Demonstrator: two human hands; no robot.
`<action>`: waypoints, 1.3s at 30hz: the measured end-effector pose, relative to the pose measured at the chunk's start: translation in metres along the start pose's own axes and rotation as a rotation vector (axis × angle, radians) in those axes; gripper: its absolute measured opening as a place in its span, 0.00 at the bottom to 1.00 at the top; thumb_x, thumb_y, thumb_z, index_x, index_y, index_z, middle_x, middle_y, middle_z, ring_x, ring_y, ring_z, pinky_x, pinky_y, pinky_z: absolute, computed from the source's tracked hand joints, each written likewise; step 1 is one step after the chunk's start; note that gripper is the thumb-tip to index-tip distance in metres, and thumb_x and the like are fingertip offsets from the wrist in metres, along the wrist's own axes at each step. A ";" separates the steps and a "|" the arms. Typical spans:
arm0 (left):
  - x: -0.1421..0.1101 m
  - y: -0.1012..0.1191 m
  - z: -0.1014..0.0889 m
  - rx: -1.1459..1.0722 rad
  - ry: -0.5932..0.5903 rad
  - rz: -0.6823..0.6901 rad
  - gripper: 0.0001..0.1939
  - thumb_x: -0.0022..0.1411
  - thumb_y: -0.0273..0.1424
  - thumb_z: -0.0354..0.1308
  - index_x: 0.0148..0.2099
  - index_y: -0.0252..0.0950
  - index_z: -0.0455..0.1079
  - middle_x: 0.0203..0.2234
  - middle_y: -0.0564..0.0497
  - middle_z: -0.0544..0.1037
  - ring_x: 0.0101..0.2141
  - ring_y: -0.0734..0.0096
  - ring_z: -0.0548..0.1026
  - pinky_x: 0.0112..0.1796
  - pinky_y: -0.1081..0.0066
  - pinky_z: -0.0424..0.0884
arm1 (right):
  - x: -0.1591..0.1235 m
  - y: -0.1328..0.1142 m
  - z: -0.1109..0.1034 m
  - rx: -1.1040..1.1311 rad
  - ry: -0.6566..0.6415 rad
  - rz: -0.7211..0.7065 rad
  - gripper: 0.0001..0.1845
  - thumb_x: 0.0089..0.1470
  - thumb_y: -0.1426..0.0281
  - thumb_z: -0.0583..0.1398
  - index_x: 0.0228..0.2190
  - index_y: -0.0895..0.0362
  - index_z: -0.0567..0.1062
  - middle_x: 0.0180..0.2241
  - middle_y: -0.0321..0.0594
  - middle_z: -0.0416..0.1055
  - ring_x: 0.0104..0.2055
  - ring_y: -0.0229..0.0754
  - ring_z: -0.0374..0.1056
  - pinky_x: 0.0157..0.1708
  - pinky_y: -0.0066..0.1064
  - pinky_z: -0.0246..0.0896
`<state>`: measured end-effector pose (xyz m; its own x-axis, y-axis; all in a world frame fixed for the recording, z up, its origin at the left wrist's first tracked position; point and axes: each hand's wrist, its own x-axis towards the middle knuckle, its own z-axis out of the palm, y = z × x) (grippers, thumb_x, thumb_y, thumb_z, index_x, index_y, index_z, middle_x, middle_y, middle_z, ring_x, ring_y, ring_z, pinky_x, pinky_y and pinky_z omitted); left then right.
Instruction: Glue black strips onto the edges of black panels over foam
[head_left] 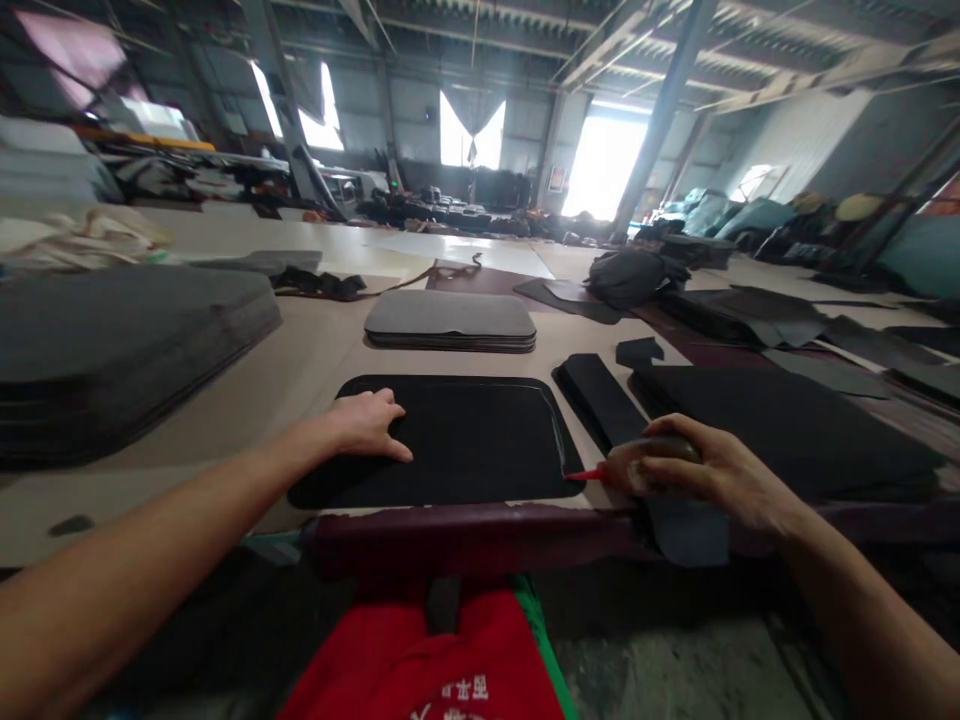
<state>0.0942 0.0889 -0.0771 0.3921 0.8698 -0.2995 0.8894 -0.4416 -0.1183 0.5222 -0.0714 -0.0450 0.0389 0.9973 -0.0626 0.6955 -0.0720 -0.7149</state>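
Note:
A black rounded-corner panel (480,440) lies flat on the worktable (300,370) right in front of me. My left hand (367,425) rests on its near left part, fingers spread and flat, holding nothing. My right hand (705,470) is wrapped around a small squeeze bottle (645,460) with a red nozzle (581,476). The nozzle tip touches the panel's right edge near its front right corner.
A stack of grey panels (450,322) lies behind the black one. A tall pile of dark panels (127,350) fills the left. Black strips (600,400) and sheets (772,420) lie to the right. A dark red table edge (465,535) runs in front of me.

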 end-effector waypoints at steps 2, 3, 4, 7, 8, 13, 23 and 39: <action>0.000 -0.001 0.001 -0.009 0.006 -0.003 0.47 0.48 0.63 0.59 0.63 0.38 0.69 0.55 0.37 0.69 0.52 0.41 0.71 0.48 0.56 0.71 | -0.003 0.001 -0.001 0.011 -0.002 0.016 0.24 0.50 0.54 0.66 0.46 0.52 0.72 0.37 0.36 0.77 0.39 0.49 0.73 0.34 0.34 0.66; 0.000 -0.001 0.002 -0.010 0.011 -0.002 0.47 0.48 0.63 0.58 0.63 0.38 0.69 0.55 0.37 0.69 0.52 0.41 0.71 0.47 0.55 0.71 | -0.003 0.002 -0.001 0.012 0.002 0.025 0.25 0.50 0.54 0.66 0.47 0.52 0.72 0.37 0.36 0.77 0.39 0.49 0.73 0.34 0.34 0.66; 0.000 -0.001 0.002 -0.011 0.014 -0.001 0.47 0.49 0.63 0.58 0.62 0.38 0.69 0.55 0.37 0.69 0.52 0.41 0.71 0.47 0.55 0.71 | -0.003 0.003 -0.002 0.015 0.002 0.034 0.26 0.50 0.53 0.66 0.47 0.52 0.72 0.37 0.36 0.77 0.39 0.49 0.73 0.34 0.34 0.66; -0.001 -0.002 0.003 -0.018 0.022 -0.004 0.46 0.49 0.63 0.58 0.61 0.38 0.70 0.55 0.37 0.69 0.51 0.41 0.71 0.48 0.55 0.71 | 0.000 0.005 -0.003 0.031 -0.010 0.057 0.27 0.49 0.52 0.67 0.47 0.52 0.73 0.38 0.37 0.77 0.39 0.49 0.73 0.32 0.33 0.66; -0.001 -0.002 0.003 -0.020 0.028 -0.002 0.46 0.49 0.63 0.58 0.61 0.38 0.70 0.55 0.37 0.69 0.51 0.41 0.71 0.48 0.55 0.71 | 0.000 0.005 -0.003 0.031 -0.011 0.063 0.27 0.49 0.52 0.67 0.47 0.52 0.73 0.37 0.37 0.77 0.38 0.49 0.73 0.31 0.33 0.65; -0.001 -0.002 0.003 -0.029 0.041 0.011 0.45 0.48 0.63 0.60 0.59 0.38 0.72 0.53 0.37 0.70 0.50 0.42 0.72 0.47 0.57 0.71 | 0.004 -0.003 0.003 0.105 -0.052 0.044 0.25 0.50 0.54 0.68 0.45 0.53 0.73 0.39 0.38 0.77 0.41 0.50 0.74 0.36 0.33 0.67; 0.002 -0.004 -0.011 -0.084 -0.005 0.033 0.26 0.58 0.41 0.58 0.58 0.39 0.73 0.53 0.39 0.74 0.50 0.50 0.74 0.50 0.62 0.70 | 0.032 -0.026 0.036 -0.036 -0.140 -0.145 0.27 0.51 0.49 0.65 0.46 0.52 0.72 0.37 0.38 0.75 0.37 0.48 0.71 0.32 0.33 0.65; 0.009 -0.017 -0.022 -0.310 -0.157 -0.022 0.29 0.61 0.31 0.51 0.65 0.34 0.65 0.57 0.41 0.73 0.39 0.62 0.79 0.30 0.73 0.77 | 0.074 -0.130 0.128 -0.132 -0.284 -0.566 0.13 0.55 0.64 0.63 0.43 0.51 0.72 0.40 0.34 0.72 0.40 0.43 0.67 0.37 0.33 0.58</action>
<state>0.0879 0.1089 -0.0566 0.3526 0.8234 -0.4447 0.9357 -0.3146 0.1594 0.3429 0.0093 -0.0455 -0.5386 0.8360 0.1048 0.6354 0.4847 -0.6011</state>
